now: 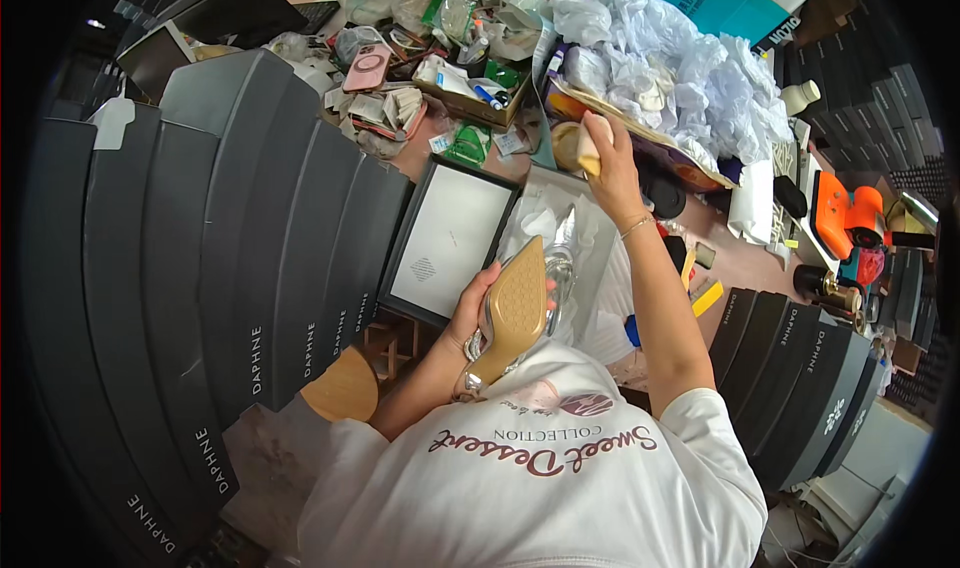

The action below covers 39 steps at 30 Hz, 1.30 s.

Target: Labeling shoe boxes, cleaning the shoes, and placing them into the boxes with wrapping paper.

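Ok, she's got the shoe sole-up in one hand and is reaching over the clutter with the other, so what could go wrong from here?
The left hand alone grips the clear high-heeled shoe, sole up and tilted, so it might slip. The right hand, holding a small tan block, stretches above the crumpled white wrapping and a dark round lid; the forearm could knock loose items. The open shoebox lies close by the left elbow.
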{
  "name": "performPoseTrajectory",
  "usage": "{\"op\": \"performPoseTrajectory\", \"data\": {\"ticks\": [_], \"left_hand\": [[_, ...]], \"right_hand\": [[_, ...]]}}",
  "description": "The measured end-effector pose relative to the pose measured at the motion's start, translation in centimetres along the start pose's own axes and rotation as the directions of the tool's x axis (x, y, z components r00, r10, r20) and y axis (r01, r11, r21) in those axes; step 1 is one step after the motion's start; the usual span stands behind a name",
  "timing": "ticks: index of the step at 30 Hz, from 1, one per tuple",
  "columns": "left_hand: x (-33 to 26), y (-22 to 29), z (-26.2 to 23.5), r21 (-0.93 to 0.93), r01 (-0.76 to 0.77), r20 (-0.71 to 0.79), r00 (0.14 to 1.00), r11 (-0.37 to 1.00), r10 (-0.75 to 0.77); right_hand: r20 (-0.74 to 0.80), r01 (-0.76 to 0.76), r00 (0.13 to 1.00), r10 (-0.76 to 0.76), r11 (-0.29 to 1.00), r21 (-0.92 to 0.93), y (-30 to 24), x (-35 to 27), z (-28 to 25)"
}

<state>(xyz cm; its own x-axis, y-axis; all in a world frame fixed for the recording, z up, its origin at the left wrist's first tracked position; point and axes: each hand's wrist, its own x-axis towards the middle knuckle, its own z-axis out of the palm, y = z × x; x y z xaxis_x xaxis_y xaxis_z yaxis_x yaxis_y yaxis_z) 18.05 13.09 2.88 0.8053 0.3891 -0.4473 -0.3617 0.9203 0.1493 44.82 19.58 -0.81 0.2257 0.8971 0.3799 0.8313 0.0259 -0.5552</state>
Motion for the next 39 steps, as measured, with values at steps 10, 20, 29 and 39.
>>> {"op": "performPoseTrajectory", "data": {"ticks": [10, 20, 29, 39], "left_hand": [[0.3, -2.2, 1.5, 0.254, 0.041, 0.011, 0.999, 0.966, -0.045], [-1.9, -5.6, 2.6, 0.435, -0.033, -0.026, 0.998, 0.900, 0.050], [-2.6, -5.0, 0.5, 0.477, -0.085, 0.028, 0.996, 0.875, 0.082], [-2.4, -3.8, 2.1, 0.436, -0.170, -0.054, 0.975, 0.884, 0.215]], "right_hand": [[0.118, 0.211, 0.960, -0.253, 0.934, 0.287, -14.0, -15.6, -9.1], [0.204, 0.034, 0.975, -0.088, 0.966, 0.255, -14.3, -18.4, -8.7], [0.178, 0.061, 0.979, -0.098, 0.977, 0.202, -12.9, -15.5, -6.6], [0.259, 0.168, 0.942, -0.212, 0.969, 0.180, -15.8, -13.6, -6.7]]}}
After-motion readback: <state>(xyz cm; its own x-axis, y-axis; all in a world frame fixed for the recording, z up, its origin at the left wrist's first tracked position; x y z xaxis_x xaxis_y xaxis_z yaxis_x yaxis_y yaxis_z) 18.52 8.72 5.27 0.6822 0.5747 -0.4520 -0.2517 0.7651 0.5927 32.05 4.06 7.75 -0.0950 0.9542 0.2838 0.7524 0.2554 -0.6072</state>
